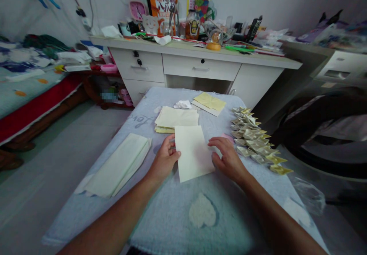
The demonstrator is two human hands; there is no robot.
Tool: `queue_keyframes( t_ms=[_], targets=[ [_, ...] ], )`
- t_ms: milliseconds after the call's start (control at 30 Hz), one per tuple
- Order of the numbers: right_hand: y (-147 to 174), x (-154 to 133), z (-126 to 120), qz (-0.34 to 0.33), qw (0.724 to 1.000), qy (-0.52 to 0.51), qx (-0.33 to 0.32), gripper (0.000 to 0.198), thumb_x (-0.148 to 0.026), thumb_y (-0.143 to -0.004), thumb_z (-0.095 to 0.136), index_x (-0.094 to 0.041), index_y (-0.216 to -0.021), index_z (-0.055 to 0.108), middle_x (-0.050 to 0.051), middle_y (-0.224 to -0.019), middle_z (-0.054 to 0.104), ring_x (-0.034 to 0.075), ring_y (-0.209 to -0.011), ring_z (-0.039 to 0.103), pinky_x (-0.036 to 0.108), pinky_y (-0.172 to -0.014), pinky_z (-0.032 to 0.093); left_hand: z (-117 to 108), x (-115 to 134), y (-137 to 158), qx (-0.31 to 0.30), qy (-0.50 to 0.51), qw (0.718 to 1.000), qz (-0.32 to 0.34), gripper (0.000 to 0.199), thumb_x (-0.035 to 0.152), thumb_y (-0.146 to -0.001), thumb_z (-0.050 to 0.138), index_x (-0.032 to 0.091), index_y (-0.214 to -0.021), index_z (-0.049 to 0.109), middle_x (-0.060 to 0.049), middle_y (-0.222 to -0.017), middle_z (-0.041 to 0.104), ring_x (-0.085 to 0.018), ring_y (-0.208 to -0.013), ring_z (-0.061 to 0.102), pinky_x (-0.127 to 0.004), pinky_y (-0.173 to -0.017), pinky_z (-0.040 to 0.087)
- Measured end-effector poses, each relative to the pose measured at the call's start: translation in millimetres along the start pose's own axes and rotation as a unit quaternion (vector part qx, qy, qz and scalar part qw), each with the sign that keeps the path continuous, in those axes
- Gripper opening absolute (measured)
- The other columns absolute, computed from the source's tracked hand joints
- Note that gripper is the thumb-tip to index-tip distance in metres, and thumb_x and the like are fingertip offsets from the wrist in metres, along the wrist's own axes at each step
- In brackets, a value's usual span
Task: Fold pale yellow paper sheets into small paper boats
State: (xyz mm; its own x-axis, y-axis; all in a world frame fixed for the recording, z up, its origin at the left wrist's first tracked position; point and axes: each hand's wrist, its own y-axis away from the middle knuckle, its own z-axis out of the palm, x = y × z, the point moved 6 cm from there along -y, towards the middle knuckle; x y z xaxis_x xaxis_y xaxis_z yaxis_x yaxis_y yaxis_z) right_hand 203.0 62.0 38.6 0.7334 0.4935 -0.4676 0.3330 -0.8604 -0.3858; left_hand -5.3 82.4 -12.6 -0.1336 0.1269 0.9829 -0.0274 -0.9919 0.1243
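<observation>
A pale cream sheet of paper [193, 153] is in front of me over the blue cloth-covered table [160, 216]. My left hand [166, 153] pinches its left edge, thumb on top and fingers behind. By the right edge hovers my right hand [225, 155], fingers apart and curved; it holds nothing that I can see. Just beyond the sheet lies a stack of similar paper [177, 117]. A folded bundle of larger pale sheets [119, 167] rests left of my left arm. Right of my right hand stand rows of small folded paper pieces [252, 134], pointed at the ends.
Near the far table edge are yellow and white sheets [210, 102] and a crumpled white tissue [182, 104]. Behind stands a white desk [183, 62] crowded with a jar [192, 25], a pink clock [137, 10] and other items. A bed [28, 90] is at the left.
</observation>
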Motion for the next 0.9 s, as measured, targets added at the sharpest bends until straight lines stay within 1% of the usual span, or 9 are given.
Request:
queue_keyframes(
  t_ms=[100,300,400,533,633,700,733,833,900],
  targets=[
    [3,21,12,0.015,0.999,0.015,-0.025,0.052,-0.002,-0.067,0.045,-0.017,-0.115,0.057,0.012,-0.124,0.058,0.026,-0.116,0.049,0.045,-0.101,0.036,1,1,1,-0.008,0.003,1.000,0.004,0.065,0.016,-0.066,0.065,0.024,-0.128,0.044,-0.004,-0.106,0.060,-0.012,-0.074,0.059,-0.027,-0.071,0.048],
    [9,23,20,0.008,0.999,-0.008,-0.051,0.062,-0.003,-0.075,0.046,-0.019,-0.135,0.047,0.012,-0.134,0.051,0.024,-0.124,0.044,0.046,-0.106,0.035,4,5,6,-0.034,0.103,0.994,-0.024,0.075,0.017,-0.066,0.064,0.032,-0.134,0.036,-0.002,-0.103,0.063,-0.017,-0.081,0.064,-0.027,-0.069,0.050],
    [8,18,16,-0.010,0.998,-0.017,-0.051,0.060,-0.005,-0.081,0.049,-0.025,-0.137,0.046,0.011,-0.140,0.045,0.025,-0.130,0.039,0.048,-0.107,0.034,4,3,6,-0.043,0.134,0.989,-0.056,0.076,0.016,-0.064,0.064,0.033,-0.134,0.038,-0.002,-0.105,0.063,-0.017,-0.081,0.064,-0.028,-0.068,0.051],
    [8,16,12,-0.043,0.996,-0.027,-0.069,0.039,-0.016,-0.087,0.056,-0.033,-0.122,0.062,0.007,-0.143,0.045,0.026,-0.134,0.036,0.052,-0.108,0.031,5,-2,4,-0.061,0.116,0.989,-0.068,0.074,0.018,-0.065,0.063,0.032,-0.134,0.039,-0.003,-0.108,0.062,-0.017,-0.080,0.063,-0.028,-0.069,0.051],
    [9,20,11,-0.051,0.994,-0.038,-0.087,0.028,-0.020,-0.089,0.056,-0.032,-0.110,0.069,0.005,-0.140,0.050,0.027,-0.134,0.035,0.053,-0.108,0.030,0,-6,2,-0.041,0.026,0.998,-0.036,0.074,0.017,-0.065,0.061,0.029,-0.134,0.039,-0.005,-0.111,0.058,-0.016,-0.084,0.060,-0.028,-0.071,0.050],
    [10,22,10,-0.050,0.993,-0.046,-0.095,0.028,-0.019,-0.089,0.054,-0.031,-0.108,0.071,0.006,-0.136,0.055,0.026,-0.132,0.039,0.052,-0.107,0.032,-8,-2,1,0.008,-0.099,0.995,0.029,0.073,0.011,-0.062,0.059,0.027,-0.131,0.044,-0.006,-0.119,0.053,-0.017,-0.093,0.056,-0.027,-0.074,0.049],
    [10,24,11,-0.050,0.993,-0.049,-0.098,0.028,-0.018,-0.089,0.053,-0.030,-0.107,0.071,0.006,-0.133,0.058,0.026,-0.130,0.041,0.051,-0.106,0.033,-9,3,1,0.012,-0.165,0.983,0.073,0.072,0.008,-0.061,0.056,0.027,-0.130,0.046,-0.007,-0.126,0.049,-0.019,-0.102,0.053,-0.028,-0.079,0.048],
    [10,26,13,-0.048,0.991,-0.057,-0.112,0.029,-0.017,-0.089,0.051,-0.028,-0.108,0.070,0.006,-0.123,0.064,0.023,-0.120,0.051,0.047,-0.103,0.038,-2,12,4,-0.067,-0.300,0.939,0.152,0.073,0.001,-0.059,0.042,0.026,-0.127,0.051,-0.006,-0.132,0.047,-0.023,-0.122,0.044,-0.039,-0.099,0.041],
    [9,28,14,-0.044,0.990,-0.065,-0.115,0.031,-0.016,-0.089,0.050,-0.029,-0.109,0.070,0.006,-0.118,0.067,0.021,-0.113,0.057,0.045,-0.100,0.041,4,14,9,-0.153,-0.362,0.902,0.176,0.074,0.000,-0.055,0.040,0.026,-0.123,0.055,-0.006,-0.132,0.051,-0.026,-0.128,0.038,-0.047,-0.109,0.031]
  ],
)
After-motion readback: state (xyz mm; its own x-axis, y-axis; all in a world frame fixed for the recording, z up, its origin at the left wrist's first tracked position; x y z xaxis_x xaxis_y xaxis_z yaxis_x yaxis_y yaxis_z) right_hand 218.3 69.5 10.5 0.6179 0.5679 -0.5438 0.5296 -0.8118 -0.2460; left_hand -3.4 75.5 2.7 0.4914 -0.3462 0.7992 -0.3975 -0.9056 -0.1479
